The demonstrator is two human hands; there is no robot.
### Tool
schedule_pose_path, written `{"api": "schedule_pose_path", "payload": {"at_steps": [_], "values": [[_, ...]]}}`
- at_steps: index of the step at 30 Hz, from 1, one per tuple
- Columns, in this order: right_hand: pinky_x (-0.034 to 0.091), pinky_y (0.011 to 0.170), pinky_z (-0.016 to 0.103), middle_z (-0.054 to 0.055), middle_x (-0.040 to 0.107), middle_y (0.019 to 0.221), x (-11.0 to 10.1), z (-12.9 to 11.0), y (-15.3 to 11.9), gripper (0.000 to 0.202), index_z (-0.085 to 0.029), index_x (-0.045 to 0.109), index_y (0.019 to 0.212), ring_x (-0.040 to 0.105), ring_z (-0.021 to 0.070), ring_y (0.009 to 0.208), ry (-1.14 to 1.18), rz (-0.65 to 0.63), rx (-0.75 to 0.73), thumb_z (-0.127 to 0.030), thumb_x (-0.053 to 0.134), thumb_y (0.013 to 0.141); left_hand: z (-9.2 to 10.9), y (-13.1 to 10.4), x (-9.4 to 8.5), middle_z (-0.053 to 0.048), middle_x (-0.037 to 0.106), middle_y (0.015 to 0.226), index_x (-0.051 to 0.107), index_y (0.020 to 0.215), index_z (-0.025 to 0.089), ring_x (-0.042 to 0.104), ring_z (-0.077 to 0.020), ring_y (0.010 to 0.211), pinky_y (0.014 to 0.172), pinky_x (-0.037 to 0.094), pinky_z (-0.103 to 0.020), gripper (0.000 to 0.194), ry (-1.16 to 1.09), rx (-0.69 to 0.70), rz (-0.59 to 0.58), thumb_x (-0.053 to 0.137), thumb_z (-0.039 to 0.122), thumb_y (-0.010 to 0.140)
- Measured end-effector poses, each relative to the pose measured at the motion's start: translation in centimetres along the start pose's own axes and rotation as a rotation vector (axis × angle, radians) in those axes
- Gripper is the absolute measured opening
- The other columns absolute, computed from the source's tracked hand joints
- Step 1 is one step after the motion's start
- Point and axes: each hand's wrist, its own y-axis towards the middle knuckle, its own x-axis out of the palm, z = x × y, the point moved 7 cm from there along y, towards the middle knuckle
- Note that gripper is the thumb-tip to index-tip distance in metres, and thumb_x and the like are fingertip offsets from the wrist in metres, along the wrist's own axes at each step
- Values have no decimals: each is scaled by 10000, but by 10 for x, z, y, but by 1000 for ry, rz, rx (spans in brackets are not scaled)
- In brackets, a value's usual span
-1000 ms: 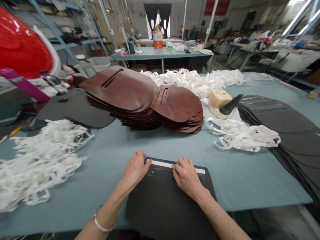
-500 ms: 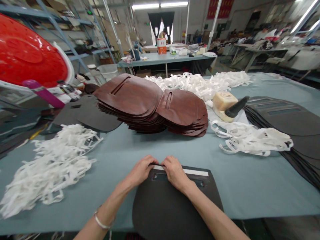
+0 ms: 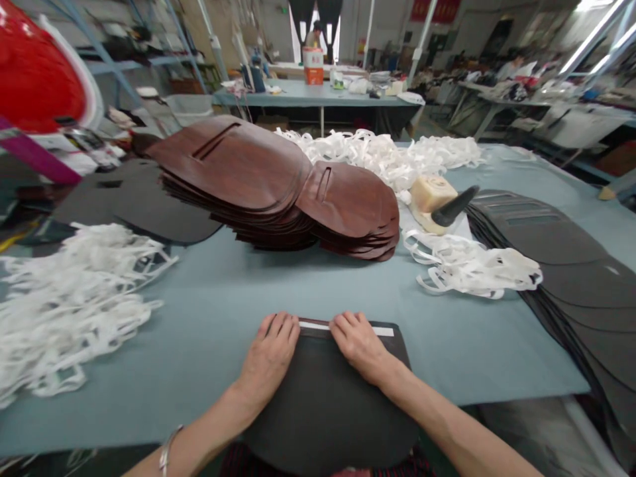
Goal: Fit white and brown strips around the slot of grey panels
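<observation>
A black leather-like panel (image 3: 332, 404) with rounded corners lies in front of me, its near end hanging over the table's front edge. Along its far edge runs a white tape strip (image 3: 383, 331), partly under my fingers. My left hand (image 3: 272, 351) grips the far left corner, fingers bent over the edge. Nearer the middle of that edge, my right hand (image 3: 358, 346) presses with curled fingers on the strip. A thin reddish-brown line shows along the edge between the hands. My thumbs are mostly hidden.
Beyond the panel sit stacked brown leather pieces (image 3: 248, 165). White strips lie heaped at left (image 3: 84, 291), right (image 3: 477, 265) and behind the stack. A cream block (image 3: 432, 195) and a black horn-shaped piece (image 3: 454, 207) are beside black panels (image 3: 541, 232). A person (image 3: 314, 34) is far back.
My hands have moved apart, the left one to the panel's far left corner. The panel has come nearer, over the table edge. The view has shifted, and its slots no longer show.
</observation>
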Motion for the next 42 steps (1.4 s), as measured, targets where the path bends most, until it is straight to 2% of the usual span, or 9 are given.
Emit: {"api": "schedule_pose_path", "payload": {"at_steps": [6,10,15,19,21,26,32,35,42], "values": [[406,748,372,157,582,999,-18,48,-84,288,-67,568,1127,475,241,913,4,38,13,-112,364,929,2,-2,3,-150,586,1201,540,1243,100,497,-292,1172,1017,346,-446,419,-10,-29,-32,367,44,865],[407,763,375,161,585,989,-22,51,-95,277,-69,584,1100,475,246,928,-4,74,29,-126,372,932,-3,-6,4,-141,584,1219,512,1283,162,482,-301,1202,1010,347,-461,433,-41,-37,-26,384,74,879],[377,792,366,123,580,966,-17,46,-61,217,-104,592,1070,462,233,913,0,32,51,-131,447,910,-35,-12,5,-127,594,1208,524,1259,163,453,-298,1227,1019,323,-483,417,-79,-70,-1,374,64,883],[344,745,347,77,565,839,-15,43,-17,138,-163,603,806,453,208,815,-9,-44,62,-82,499,846,-60,-16,10,-133,599,1153,569,1169,140,443,-295,1217,998,333,-469,358,-129,-179,8,362,67,886],[333,734,348,74,557,815,-15,34,9,142,-174,578,736,454,211,810,-12,-49,76,-68,515,806,-59,-15,11,-118,594,1126,564,1153,148,469,-264,1168,976,355,-427,334,-215,-206,6,358,86,897],[355,736,350,88,577,932,-1,-22,61,298,-157,578,1048,472,224,856,-1,35,4,-29,456,807,-42,-10,8,-81,572,1135,481,1243,194,503,-210,1046,943,375,-377,354,-385,-190,13,369,138,911],[384,776,385,112,586,979,22,-37,54,214,-156,591,978,500,246,891,-42,189,0,-66,441,854,-47,-15,10,-69,581,1042,520,1151,195,503,-209,995,916,380,-365,287,-447,-243,59,411,162,888],[393,774,386,102,595,988,24,-23,52,183,-182,587,987,517,244,896,-49,248,-58,-119,457,874,-79,-23,11,-54,588,946,569,1026,207,513,-193,926,903,384,-370,212,-427,-364,119,403,177,897],[396,694,384,65,582,805,14,-9,87,128,-222,550,741,541,239,789,34,237,-37,-205,499,857,-236,-118,0,-198,499,1246,530,1203,136,386,-343,1211,974,264,-589,383,-164,-1062,356,438,96,834]]}}
